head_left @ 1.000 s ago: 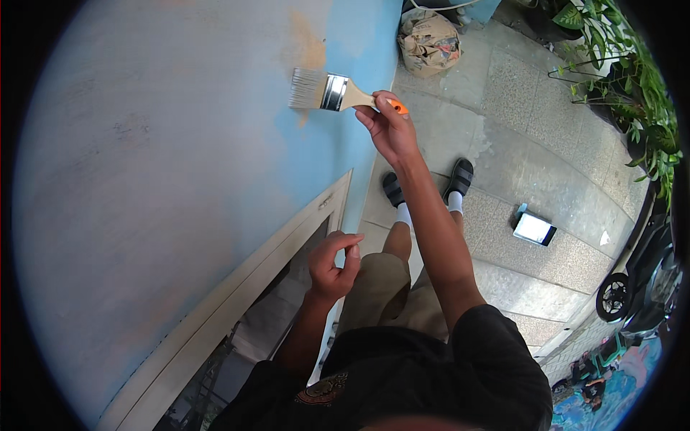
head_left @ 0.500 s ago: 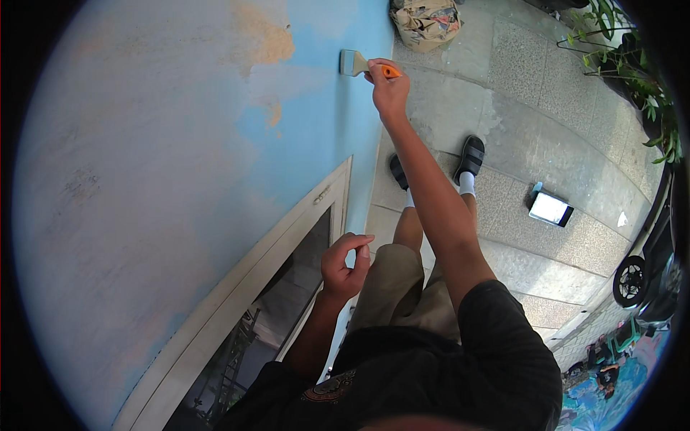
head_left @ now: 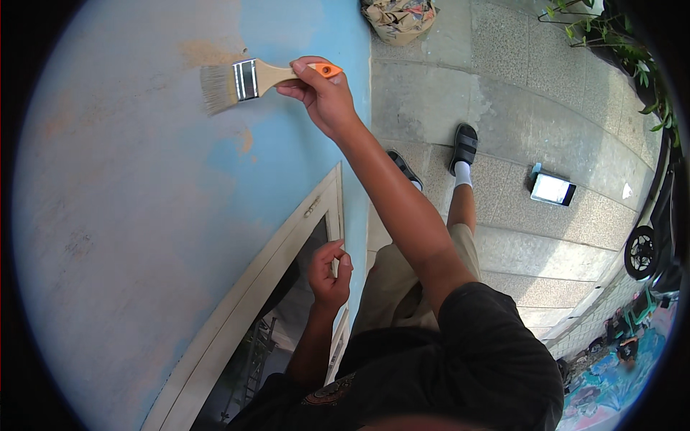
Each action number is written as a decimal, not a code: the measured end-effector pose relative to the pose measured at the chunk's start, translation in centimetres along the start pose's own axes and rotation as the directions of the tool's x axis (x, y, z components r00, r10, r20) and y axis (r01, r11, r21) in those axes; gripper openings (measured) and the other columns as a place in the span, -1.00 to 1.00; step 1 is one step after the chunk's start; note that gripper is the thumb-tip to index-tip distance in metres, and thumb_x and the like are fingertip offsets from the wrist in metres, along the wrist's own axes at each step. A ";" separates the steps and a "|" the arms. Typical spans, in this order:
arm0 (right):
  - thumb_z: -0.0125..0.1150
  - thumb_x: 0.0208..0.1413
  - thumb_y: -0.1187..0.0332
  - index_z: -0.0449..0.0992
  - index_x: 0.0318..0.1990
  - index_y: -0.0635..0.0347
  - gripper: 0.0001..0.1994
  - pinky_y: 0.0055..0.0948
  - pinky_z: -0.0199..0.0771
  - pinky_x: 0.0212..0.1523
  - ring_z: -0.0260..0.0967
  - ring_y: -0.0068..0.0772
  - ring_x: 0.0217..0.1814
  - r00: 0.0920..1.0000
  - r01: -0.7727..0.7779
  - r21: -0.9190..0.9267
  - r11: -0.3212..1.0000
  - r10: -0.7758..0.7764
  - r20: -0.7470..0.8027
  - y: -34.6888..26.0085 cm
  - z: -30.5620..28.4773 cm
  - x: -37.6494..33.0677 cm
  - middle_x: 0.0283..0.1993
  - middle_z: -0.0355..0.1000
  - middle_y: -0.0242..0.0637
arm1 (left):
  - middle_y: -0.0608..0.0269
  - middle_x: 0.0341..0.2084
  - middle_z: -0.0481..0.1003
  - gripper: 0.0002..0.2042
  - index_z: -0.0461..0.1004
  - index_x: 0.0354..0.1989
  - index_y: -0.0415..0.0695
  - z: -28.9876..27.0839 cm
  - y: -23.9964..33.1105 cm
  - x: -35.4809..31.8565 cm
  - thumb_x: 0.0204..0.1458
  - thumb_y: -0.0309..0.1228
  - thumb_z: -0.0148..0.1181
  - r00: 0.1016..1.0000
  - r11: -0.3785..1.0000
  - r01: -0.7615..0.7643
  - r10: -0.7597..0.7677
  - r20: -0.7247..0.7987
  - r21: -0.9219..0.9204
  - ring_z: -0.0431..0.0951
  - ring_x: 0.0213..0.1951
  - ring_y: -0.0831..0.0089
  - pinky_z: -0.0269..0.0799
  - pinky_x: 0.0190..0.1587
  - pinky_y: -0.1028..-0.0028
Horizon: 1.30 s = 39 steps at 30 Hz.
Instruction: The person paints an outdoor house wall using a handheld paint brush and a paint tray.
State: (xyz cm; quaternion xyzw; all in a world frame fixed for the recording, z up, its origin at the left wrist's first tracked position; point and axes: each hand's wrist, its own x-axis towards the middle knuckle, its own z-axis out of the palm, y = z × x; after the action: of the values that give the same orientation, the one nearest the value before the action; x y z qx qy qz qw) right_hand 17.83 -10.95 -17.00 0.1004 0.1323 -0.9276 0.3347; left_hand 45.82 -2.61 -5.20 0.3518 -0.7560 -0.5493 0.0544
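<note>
My right hand (head_left: 323, 93) grips a wide flat paintbrush (head_left: 269, 77) by its pale wooden handle, near the orange end. The brush has a metal band and greyish bristles pointing left. Its bristles are over the painted wall (head_left: 165, 172), beside a tan bare patch (head_left: 205, 53); I cannot tell whether they touch the surface. The wall is patchy, pale grey-lilac with brighter blue nearer its right edge. Lower down, my left hand (head_left: 330, 274) hovers in front of the window frame (head_left: 305, 215), loosely curled and holding nothing, with a gap between thumb and forefinger.
A crumpled, paint-marked bag (head_left: 400, 20) stands on the tiled pavement (head_left: 496, 79) by the wall's foot. A phone-like device (head_left: 552, 189) with a bright screen lies on the ground to the right. Plants (head_left: 640, 61) and a vehicle's wheel (head_left: 640, 252) are at the far right.
My right hand has moved left with the paintbrush, which now shows larger, over the wall's patchier area. My left hand has shifted slightly left and down, its thumb and forefinger looser.
</note>
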 end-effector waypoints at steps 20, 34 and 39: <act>0.23 0.21 0.42 0.49 -0.15 0.34 -0.84 -0.32 0.70 -0.14 0.57 -0.26 -0.25 0.987 0.122 0.026 0.992 -0.124 0.101 -3.0 10.4 -0.4 -0.23 0.48 -0.18 | 0.19 -0.43 0.53 -0.80 0.52 -0.08 -0.28 0.6 0.7 0.4 0.12 -0.61 0.15 1.000 0.997 -0.011 0.009 0.024 0.081 0.50 -0.41 0.54 0.43 -0.28 0.52; 0.28 0.14 0.47 0.56 -0.28 0.34 -0.90 -0.54 0.40 -0.45 0.41 -0.52 -0.46 0.876 0.258 -0.834 0.488 -0.483 -0.012 -0.2 -5.4 0.9 -0.34 0.52 -0.23 | 0.16 -0.40 0.55 -0.81 0.53 -0.09 -0.27 1.3 0.1 -0.3 0.13 -0.61 0.13 0.996 0.997 0.009 -0.016 0.084 0.080 0.49 -0.44 0.54 0.43 -0.30 0.52; 0.26 0.11 0.59 0.54 -0.26 0.40 -0.93 -0.59 0.37 -0.42 0.41 -0.55 -0.39 0.741 0.654 -0.616 0.439 -0.539 0.402 -2.9 11.9 -7.5 -0.33 0.50 -0.17 | 0.13 -0.40 0.56 -0.84 0.53 -0.13 -0.28 0.7 -0.5 -0.9 0.13 -0.60 0.13 0.992 0.990 0.095 -0.103 0.071 0.108 0.51 -0.42 0.52 0.43 -0.29 0.51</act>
State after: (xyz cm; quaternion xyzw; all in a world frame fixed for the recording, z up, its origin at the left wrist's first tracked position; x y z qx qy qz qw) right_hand 20.48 -8.09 -3.23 -0.1617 0.4891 -0.8571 0.0050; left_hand 46.41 -1.54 -5.66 0.3699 -0.7668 -0.5241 -0.0206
